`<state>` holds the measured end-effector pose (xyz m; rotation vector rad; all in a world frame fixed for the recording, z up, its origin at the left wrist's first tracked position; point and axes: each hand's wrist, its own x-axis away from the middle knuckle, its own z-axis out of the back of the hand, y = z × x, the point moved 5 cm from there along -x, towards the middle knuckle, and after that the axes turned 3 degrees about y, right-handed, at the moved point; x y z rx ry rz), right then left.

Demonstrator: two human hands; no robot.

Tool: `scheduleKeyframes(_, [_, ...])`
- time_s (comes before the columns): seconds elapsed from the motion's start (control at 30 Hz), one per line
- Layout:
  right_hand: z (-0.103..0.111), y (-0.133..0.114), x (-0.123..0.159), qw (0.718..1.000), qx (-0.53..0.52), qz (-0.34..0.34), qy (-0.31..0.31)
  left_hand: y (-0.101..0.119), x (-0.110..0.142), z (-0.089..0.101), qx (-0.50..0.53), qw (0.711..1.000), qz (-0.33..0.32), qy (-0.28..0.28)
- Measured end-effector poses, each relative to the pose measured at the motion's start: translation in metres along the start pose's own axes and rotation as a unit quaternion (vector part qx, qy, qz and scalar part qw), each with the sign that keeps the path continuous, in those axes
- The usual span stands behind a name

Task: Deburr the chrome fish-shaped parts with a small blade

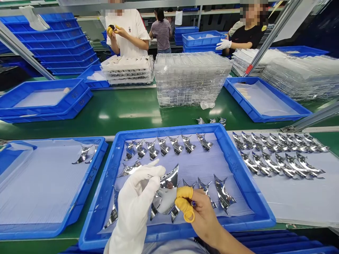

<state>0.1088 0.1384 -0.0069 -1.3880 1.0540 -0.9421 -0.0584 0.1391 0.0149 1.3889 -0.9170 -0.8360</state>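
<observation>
My left hand (136, 197), in a white glove, is closed on a shiny chrome curved part (167, 188) held over the middle blue tray (239, 176). My right hand (197, 211), bare with yellow finger cots on thumb and forefinger, pinches the same part from the right. Several more chrome parts (169, 145) lie in rows on the white lining of that tray.
A left blue tray (87, 183) holds two chrome parts (86, 153). Rows of parts (278, 153) lie on a white sheet at the right. A stack of clear plastic trays (190, 77) stands beyond the green belt (127, 109). Other people (127, 31) work across it.
</observation>
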Motion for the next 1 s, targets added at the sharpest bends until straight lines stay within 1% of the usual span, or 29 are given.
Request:
scheduleKeyframes(0.1, [0.0, 0.0, 0.0, 1.0, -0.013, 0.001, 0.003, -0.001, 0.0, 0.0, 0.002, 1.0, -0.011, -0.011])
scheduleKeyframes(0.17, [0.0, 0.003, -0.001, 0.999, -0.043, -0.023, 0.009, 0.0, -0.001, 0.0, -0.007, 1.0, -0.019, -0.007])
scheduleKeyframes(0.23, [-0.002, 0.011, -0.001, 0.991, -0.107, -0.082, 0.007, 0.002, -0.002, -0.001, -0.02, 0.999, -0.024, 0.009])
scheduleKeyframes(0.3, [-0.007, 0.02, -0.001, 0.971, -0.187, -0.152, 0.0, 0.004, -0.002, -0.002, -0.033, 0.999, -0.018, 0.027])
scheduleKeyframes(0.33, [-0.009, 0.024, -0.001, 0.959, -0.22, -0.178, 0.0, 0.005, -0.003, -0.003, -0.04, 0.999, -0.012, 0.034])
scheduleKeyframes(0.4, [-0.012, 0.028, -0.002, 0.943, -0.258, -0.209, 0.009, 0.003, -0.002, -0.004, -0.053, 0.998, 0.009, 0.044])
scheduleKeyframes(0.5, [-0.016, 0.029, -0.004, 0.936, -0.269, -0.229, 0.007, 0.0, -0.003, -0.001, -0.069, 0.996, 0.029, 0.056])
scheduleKeyframes(0.6, [-0.013, 0.026, -0.006, 0.94, -0.249, -0.231, -0.007, 0.0, -0.007, 0.004, -0.1, 0.994, 0.026, 0.03])
scheduleKeyframes(0.67, [-0.004, 0.026, -0.011, 0.953, -0.206, -0.22, -0.012, 0.004, -0.014, 0.015, -0.117, 0.993, 0.026, 0.012])
scheduleKeyframes(0.7, [0.002, 0.026, -0.016, 0.963, -0.17, -0.209, -0.015, 0.006, -0.018, 0.024, -0.122, 0.992, 0.029, 0.019])
scheduleKeyframes(0.77, [0.013, 0.029, -0.028, 0.984, -0.063, -0.168, -0.021, 0.01, -0.027, 0.047, -0.138, 0.988, 0.036, 0.061])
scheduleKeyframes(0.83, [0.02, 0.032, -0.044, 0.992, 0.065, -0.107, -0.03, 0.015, -0.034, 0.073, -0.17, 0.978, 0.037, 0.115])
scheduleKeyframes(0.87, [0.019, 0.035, -0.051, 0.989, 0.117, -0.079, -0.033, 0.016, -0.037, 0.085, -0.185, 0.973, 0.034, 0.133])
scheduleKeyframes(0.9, [0.016, 0.037, -0.058, 0.987, 0.147, -0.06, -0.034, 0.016, -0.039, 0.095, -0.192, 0.971, 0.036, 0.141])
scheduleKeyframes(0.93, [0.011, 0.04, -0.063, 0.984, 0.167, -0.047, -0.034, 0.016, -0.04, 0.103, -0.196, 0.97, 0.04, 0.14])
scheduleKeyframes(1.0, [-0.003, 0.045, -0.071, 0.984, 0.171, -0.035, -0.03, 0.013, -0.042, 0.117, -0.193, 0.973, 0.052, 0.117])
